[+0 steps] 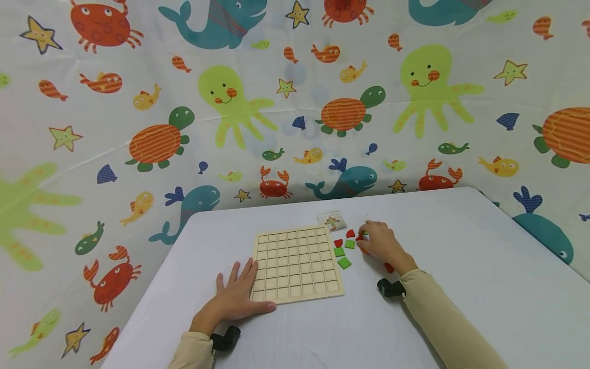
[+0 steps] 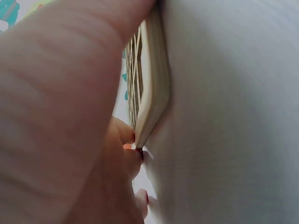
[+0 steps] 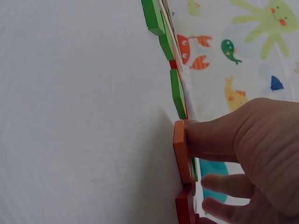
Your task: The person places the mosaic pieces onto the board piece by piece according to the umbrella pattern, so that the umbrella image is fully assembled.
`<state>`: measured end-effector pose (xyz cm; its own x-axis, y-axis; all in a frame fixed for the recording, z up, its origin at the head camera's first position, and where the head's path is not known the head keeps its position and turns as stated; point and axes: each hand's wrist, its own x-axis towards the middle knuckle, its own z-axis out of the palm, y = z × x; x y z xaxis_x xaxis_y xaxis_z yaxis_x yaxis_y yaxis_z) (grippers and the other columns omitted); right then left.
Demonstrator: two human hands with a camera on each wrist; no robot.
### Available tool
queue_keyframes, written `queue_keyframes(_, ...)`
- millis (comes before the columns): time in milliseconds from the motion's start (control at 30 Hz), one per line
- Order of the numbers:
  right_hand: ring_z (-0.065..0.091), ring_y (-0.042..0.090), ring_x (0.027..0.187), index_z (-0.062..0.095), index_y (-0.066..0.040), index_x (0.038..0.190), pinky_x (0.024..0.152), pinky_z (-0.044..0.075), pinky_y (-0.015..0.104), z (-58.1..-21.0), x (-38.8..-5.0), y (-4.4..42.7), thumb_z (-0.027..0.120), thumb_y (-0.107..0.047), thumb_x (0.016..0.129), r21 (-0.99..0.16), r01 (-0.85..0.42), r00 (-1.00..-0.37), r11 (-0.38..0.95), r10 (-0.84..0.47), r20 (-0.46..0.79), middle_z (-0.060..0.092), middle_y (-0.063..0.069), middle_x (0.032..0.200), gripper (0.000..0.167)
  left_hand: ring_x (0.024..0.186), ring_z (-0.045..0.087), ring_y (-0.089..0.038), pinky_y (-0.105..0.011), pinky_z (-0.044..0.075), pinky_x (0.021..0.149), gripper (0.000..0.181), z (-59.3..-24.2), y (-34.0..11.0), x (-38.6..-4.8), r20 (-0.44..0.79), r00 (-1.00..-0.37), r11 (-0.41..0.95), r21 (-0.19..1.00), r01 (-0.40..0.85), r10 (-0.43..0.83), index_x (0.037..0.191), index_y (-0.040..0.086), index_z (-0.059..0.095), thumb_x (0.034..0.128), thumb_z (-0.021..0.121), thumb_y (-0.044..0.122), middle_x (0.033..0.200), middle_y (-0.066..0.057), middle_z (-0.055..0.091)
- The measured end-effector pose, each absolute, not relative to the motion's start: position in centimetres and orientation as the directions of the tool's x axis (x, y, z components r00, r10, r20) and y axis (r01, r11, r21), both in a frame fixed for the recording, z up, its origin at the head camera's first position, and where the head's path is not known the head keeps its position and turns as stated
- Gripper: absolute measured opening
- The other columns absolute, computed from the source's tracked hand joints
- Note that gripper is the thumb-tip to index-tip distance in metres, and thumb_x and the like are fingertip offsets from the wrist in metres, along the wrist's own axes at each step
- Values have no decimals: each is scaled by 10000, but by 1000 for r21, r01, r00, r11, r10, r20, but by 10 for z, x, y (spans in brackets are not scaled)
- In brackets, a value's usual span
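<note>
A pale wooden grid board (image 1: 297, 264) lies on the white table. My left hand (image 1: 235, 294) rests at its near left corner, fingers spread along the left edge and thumb by the front edge. In the left wrist view, the fingertips (image 2: 133, 161) touch the board's rim (image 2: 156, 79). To the right of the board, my right hand (image 1: 382, 246) reaches down over small coloured tiles. Its thumb touches an orange tile (image 3: 181, 151) in the right wrist view, while two other fingertips stand apart from it. Red and green pieces lie partly hidden under this hand.
Green square tiles (image 1: 344, 263) and red rounded pieces (image 1: 338, 243) lie between board and right hand. A red piece (image 1: 389, 267) is by the right wrist. Behind the board lies a picture card (image 1: 332, 221). A sea-animal cloth (image 1: 276, 128) hangs behind the table (image 1: 442, 230).
</note>
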<state>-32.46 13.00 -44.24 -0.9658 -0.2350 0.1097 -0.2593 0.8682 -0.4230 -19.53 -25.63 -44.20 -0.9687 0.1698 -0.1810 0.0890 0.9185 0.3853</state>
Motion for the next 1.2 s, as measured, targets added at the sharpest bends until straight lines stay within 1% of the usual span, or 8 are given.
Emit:
queue_keyframes(100,455,554,1397,743,19,1069,1141,366,700,-442,-325,128,783,-118,973,-446,-250,-968,859,-227,107,593,324,1436,172,1603,13,-513,-813,-66,1150,1307,-442,-257,-195,-179,-969,918,387,89,170,1689,-12,222,785,803,732,1764,-229,141)
queue_keyframes(233,515,505,1321,720,32,1013,1112,418,662,-442,-326,124,777,-84,965,-472,-245,-969,847,-219,111,665,270,1284,137,1602,14,-515,-813,-68,1150,1303,-442,-258,-195,-175,-970,918,387,90,169,1688,-12,223,787,803,729,1764,-230,141)
queue_keyframes(400,479,510,1373,702,57,1012,1145,387,664,-443,-328,123,777,-75,964,-469,-260,-966,844,-229,123,599,317,1399,159,1601,15,-518,-811,-68,1151,1302,-443,-259,-194,-171,-971,917,390,88,166,1688,-11,227,785,800,733,1763,-233,142)
queue_keyframes(467,483,511,1357,701,63,1020,1136,396,660,-442,-328,123,781,-78,960,-465,-273,-962,842,-236,137,588,322,1403,173,1601,13,-520,-809,-71,1152,1302,-443,-260,-194,-171,-971,916,393,87,166,1688,-10,227,786,799,734,1763,-233,141)
queue_keyframes(633,537,421,1158,692,53,1089,1027,485,588,-439,-328,123,784,-110,967,-488,-269,-963,831,-222,152,640,227,1198,224,1601,14,-519,-808,-71,1153,1299,-444,-261,-193,-172,-971,918,388,87,164,1687,-13,226,789,792,737,1763,-233,141)
queue_keyframes(833,569,340,1055,666,46,1181,989,544,508,-432,-325,119,743,-105,1000,-582,-250,-967,774,-230,110,668,164,1110,249,1603,8,-513,-801,-72,1157,1300,-444,-260,-194,-168,-971,915,394,93,171,1688,-11,230,789,789,745,1765,-227,142)
queue_keyframes(967,599,297,966,655,41,1162,898,579,443,-427,-322,113,739,-86,1001,-616,-291,-954,732,-274,124,672,132,1032,221,1604,9,-511,-795,-76,1159,1299,-443,-258,-194,-166,-970,910,402,98,177,1688,-6,235,786,794,744,1766,-223,143)
queue_keyframes(1200,614,252,884,667,31,1103,827,589,380,-419,-321,88,780,-52,977,-625,-384,-920,680,-342,193,679,93,958,189,1607,15,-502,-805,-62,1158,1299,-445,-258,-193,-160,-972,916,388,98,172,1694,6,227,791,782,757,1769,-213,142)
